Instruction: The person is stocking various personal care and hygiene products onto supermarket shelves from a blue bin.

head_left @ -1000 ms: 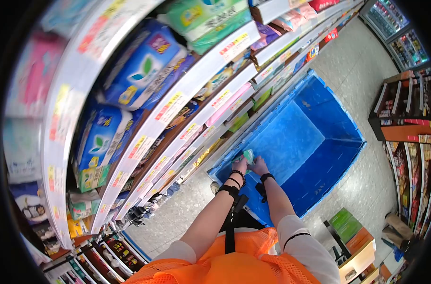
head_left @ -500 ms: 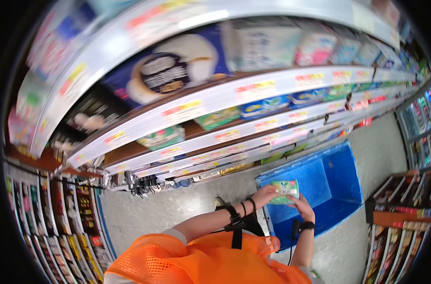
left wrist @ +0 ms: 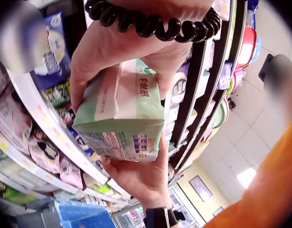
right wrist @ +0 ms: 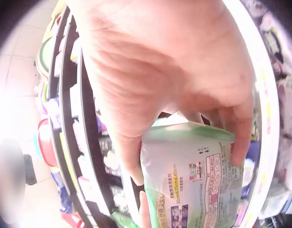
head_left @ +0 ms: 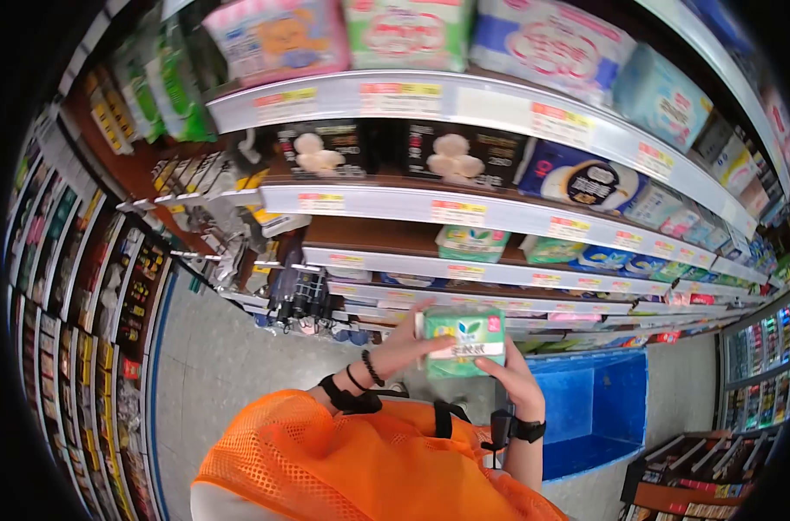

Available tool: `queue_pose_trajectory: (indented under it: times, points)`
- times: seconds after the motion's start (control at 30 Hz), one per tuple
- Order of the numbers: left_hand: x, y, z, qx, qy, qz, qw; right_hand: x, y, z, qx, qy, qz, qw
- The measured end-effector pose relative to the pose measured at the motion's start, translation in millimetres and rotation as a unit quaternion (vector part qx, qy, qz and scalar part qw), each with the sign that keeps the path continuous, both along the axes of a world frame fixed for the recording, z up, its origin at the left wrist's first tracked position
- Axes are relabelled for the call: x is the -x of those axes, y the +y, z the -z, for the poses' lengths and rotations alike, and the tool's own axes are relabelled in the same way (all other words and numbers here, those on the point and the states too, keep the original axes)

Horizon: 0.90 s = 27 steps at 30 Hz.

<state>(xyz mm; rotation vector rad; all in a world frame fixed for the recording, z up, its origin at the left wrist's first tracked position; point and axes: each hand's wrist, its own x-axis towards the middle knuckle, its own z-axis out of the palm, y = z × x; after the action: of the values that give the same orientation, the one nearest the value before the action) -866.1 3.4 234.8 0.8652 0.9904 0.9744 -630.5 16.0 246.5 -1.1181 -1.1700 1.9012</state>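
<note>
Both hands are up in front of the shelves, and between them sits a soft green-and-white plastic pack with a pink corner mark (head_left: pixel 464 344), label side facing up toward the head camera. The left hand (head_left: pixel 405 345) grips the pack's left end, thumb over the top edge and fingers curled behind it; the left wrist view shows those fingers wrapped round the pack's upper end. The right hand (head_left: pixel 516 375) holds it from below and to the right, fingers curled up against the pack's lower edge, and the right wrist view has the thumb and fingertips pinching its end. A black coiled band (left wrist: pixel 150 23) circles the left wrist.

Just beyond the hands runs a white shelf edge with red-and-yellow price tags (head_left: pixel 464 271). A similar green pack (head_left: pixel 471 243) sits on the shelf above the held one. Below the right hand, on the floor, stands a blue plastic crate (head_left: pixel 599 408). An orange mesh vest (head_left: pixel 352 469) fills the near foreground.
</note>
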Motion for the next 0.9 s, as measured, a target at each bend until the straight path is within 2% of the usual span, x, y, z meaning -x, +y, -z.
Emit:
queue_pose_trajectory:
  times: [0.07,0.17,0.2,0.27,0.33,0.4,0.43,0.57,0.63,0.67,0.73,0.77,0.87,0.9]
  points:
    - [33,-9,-11,-0.005,-0.010,-0.108,0.994,42,12,-11,-0.068,0.008,-0.035,0.997]
    - [76,-15,-35,-0.045,-0.003,-0.169,0.984,94,29,-26,-0.131,0.020,-0.073,0.988]
    - [85,-15,-41,-0.090,0.005,-0.203,0.975,109,37,-29,-0.136,0.023,-0.079,0.987]
    - [106,-6,-54,-0.139,-0.003,-0.226,0.964,136,54,-33,-0.231,0.013,-0.071,0.970]
    - [127,9,-57,-0.160,-0.007,-0.245,0.956,156,69,-50,-0.250,0.001,-0.087,0.964]
    - [143,29,-57,-0.197,-0.019,-0.218,0.955,169,84,-57,-0.268,-0.016,-0.096,0.958]
    - [144,31,-69,-0.207,0.012,-0.225,0.952,176,94,-53,-0.288,-0.034,-0.094,0.952]
    - [172,61,-71,-0.208,0.094,-0.157,0.961,190,112,-54,-0.359,-0.082,-0.056,0.928]
    - [176,70,-71,-0.296,0.132,-0.129,0.937,193,126,-44,-0.406,-0.123,-0.035,0.905]
    - [178,76,-71,-0.298,0.130,-0.123,0.938,194,133,-40,-0.406,-0.126,-0.029,0.905]
    - [184,86,-66,-0.357,0.339,-0.144,0.859,198,138,-33,-0.429,-0.180,-0.011,0.885]
    - [186,90,-58,-0.359,0.375,-0.152,0.841,199,143,-18,-0.420,-0.189,-0.016,0.887]
    - [186,95,-50,-0.325,0.351,-0.138,0.867,206,130,-18,-0.421,-0.175,0.010,0.890]
    - [188,94,-49,-0.255,0.374,-0.112,0.885,207,126,-20,-0.431,-0.226,0.013,0.873]
